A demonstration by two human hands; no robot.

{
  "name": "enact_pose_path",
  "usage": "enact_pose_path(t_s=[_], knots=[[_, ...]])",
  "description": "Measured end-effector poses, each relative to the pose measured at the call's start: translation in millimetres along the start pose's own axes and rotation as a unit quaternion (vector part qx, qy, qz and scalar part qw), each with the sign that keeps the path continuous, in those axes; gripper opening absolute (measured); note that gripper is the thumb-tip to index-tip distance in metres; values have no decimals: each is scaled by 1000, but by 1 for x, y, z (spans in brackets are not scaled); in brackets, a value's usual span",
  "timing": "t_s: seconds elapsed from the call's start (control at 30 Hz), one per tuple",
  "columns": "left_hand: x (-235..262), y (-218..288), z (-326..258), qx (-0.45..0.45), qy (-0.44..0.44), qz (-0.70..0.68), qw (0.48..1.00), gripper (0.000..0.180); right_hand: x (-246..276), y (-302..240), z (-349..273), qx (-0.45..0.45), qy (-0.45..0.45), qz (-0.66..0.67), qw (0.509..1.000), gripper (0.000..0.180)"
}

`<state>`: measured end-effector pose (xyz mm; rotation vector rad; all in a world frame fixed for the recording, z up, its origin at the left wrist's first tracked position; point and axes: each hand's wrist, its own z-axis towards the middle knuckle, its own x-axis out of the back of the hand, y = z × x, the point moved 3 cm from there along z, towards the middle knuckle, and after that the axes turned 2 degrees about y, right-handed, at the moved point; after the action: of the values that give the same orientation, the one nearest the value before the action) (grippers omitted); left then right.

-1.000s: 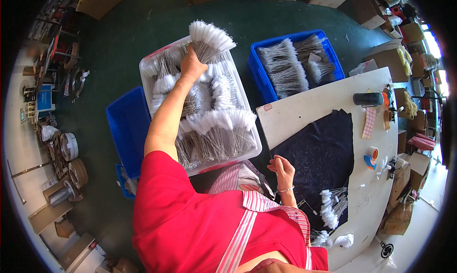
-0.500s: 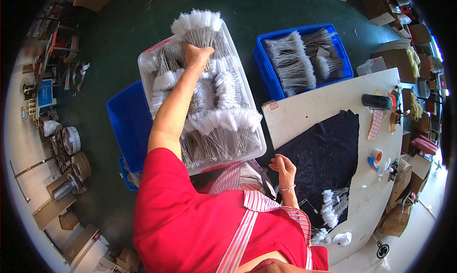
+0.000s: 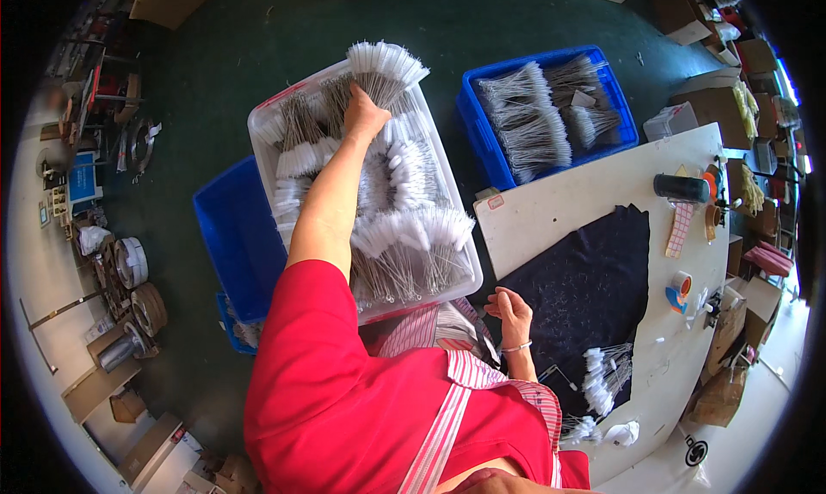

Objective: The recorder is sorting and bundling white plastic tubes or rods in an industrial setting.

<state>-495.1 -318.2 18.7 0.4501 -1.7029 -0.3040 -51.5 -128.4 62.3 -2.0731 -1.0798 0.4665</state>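
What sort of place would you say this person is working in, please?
Probably a small workshop that makes or packs brushes: a clear bin and a blue crate full of wire-stemmed white bottle brushes, plus a worktable with tape rolls.

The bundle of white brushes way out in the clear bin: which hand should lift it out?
Probably the left hand. It is stretched out over the clear bin and already closed around that brush bundle. The right hand rests far back, at the edge of the dark cloth.
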Motion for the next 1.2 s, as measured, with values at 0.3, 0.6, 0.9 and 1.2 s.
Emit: enact_pose_path(t_s=[0.3, 0.6, 0.9, 1.2], knots=[[-11, -11, 3, -15, 38, -17, 999, 85, -2, 7, -1, 1, -2, 19, 1000, 28], [23, -21, 2, -80, 45, -60, 994, 89, 9, 16, -4, -17, 24, 36, 999, 24], [24, -15, -6, -100, 41, -22, 994, 89, -6, 15, 4, -23, -6, -8, 1000, 27], [-17, -27, -5, -40, -2, 2, 999, 98, -20, 14, 11, -43, -18, 2, 999, 27]])
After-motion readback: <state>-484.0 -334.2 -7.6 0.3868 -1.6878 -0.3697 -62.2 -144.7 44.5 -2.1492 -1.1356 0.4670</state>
